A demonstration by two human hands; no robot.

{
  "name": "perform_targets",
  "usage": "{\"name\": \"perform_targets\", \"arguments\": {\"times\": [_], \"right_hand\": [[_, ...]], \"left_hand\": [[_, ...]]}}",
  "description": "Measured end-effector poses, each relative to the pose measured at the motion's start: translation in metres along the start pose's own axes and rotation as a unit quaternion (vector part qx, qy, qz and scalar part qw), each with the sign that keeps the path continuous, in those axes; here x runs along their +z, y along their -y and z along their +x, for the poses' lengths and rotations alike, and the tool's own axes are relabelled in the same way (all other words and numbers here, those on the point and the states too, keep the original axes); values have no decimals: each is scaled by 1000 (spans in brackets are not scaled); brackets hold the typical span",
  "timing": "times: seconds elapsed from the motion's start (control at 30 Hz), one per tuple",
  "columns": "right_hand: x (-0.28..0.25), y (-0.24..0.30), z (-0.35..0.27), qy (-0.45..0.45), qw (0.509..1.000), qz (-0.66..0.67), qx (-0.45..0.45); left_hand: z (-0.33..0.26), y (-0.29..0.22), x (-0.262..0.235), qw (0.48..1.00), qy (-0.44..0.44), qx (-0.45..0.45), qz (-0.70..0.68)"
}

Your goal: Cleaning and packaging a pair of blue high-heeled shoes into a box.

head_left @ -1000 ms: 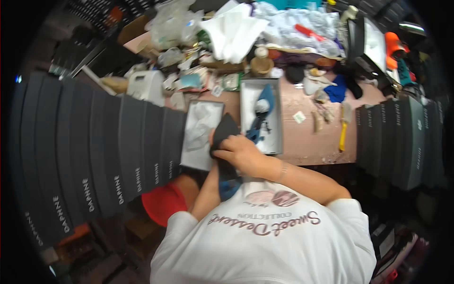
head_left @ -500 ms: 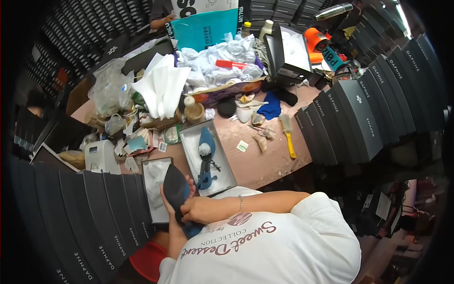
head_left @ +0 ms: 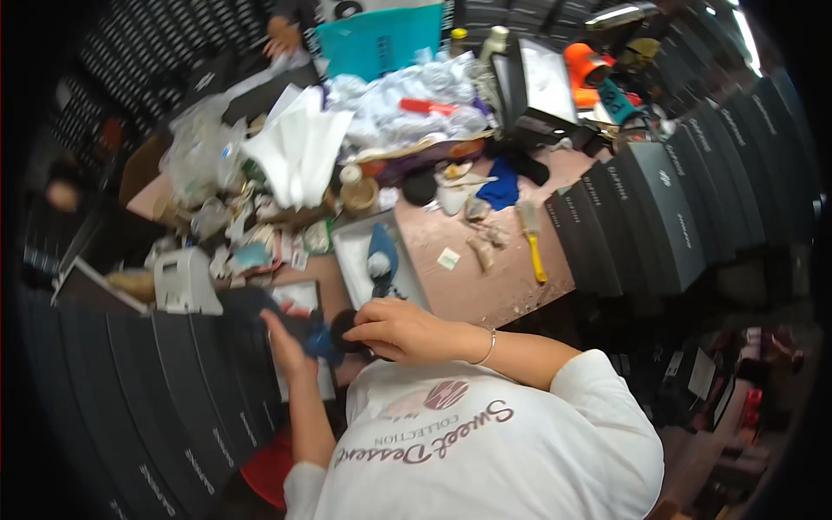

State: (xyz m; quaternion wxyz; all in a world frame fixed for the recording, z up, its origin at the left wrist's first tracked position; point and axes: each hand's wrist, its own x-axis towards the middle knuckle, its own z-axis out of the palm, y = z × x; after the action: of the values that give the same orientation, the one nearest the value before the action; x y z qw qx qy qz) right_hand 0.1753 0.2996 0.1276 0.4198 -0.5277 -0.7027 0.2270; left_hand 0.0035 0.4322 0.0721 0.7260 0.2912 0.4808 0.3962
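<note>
A dark-soled blue shoe (head_left: 321,341), smeared by motion, is held in front of my chest between both hands. My left hand (head_left: 286,347) is wrapped round its left part, though some fingers are hidden. At the other end my right hand (head_left: 403,331) grips a dark rounded part with curled fingers. Just beyond, an open shoe box (head_left: 413,273) holds another blue shoe (head_left: 382,244) with white paper stuffed in it. Beneath the held shoe lies a second open grey box (head_left: 326,381) with white paper in it.
Grey shoe boxes stand stacked at left (head_left: 130,381) and right (head_left: 646,217). A yellow-handled brush (head_left: 533,247), a blue cloth (head_left: 500,191) and a bottle (head_left: 357,191) lie or stand on the pink table (head_left: 459,299). Farther back are crumpled white paper (head_left: 390,108) and another person's hand (head_left: 282,36).
The held shoe has swung from upright to nearly level, its sole end to the left. My right hand has moved up and away from my left hand. The other person's hand has shifted left.
</note>
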Motion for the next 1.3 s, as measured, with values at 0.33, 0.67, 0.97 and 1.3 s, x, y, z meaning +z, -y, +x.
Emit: {"name": "perform_targets", "arguments": {"times": [0.33,0.67,0.97,1.3], "right_hand": [[14,1,-13,-64,978,-166,-112],[16,-12,10,-27,999,10,-41],[26,-19,-6,49,995,-28,-79],[19,-48,45,-137,989,-40,28]], "left_hand": [[3,13,9,995,57,84,-14],[-20,13,13,978,203,41,38],[-17,32,-6,956,282,-72,31],[-52,35,3,927,325,-50,180]]}}
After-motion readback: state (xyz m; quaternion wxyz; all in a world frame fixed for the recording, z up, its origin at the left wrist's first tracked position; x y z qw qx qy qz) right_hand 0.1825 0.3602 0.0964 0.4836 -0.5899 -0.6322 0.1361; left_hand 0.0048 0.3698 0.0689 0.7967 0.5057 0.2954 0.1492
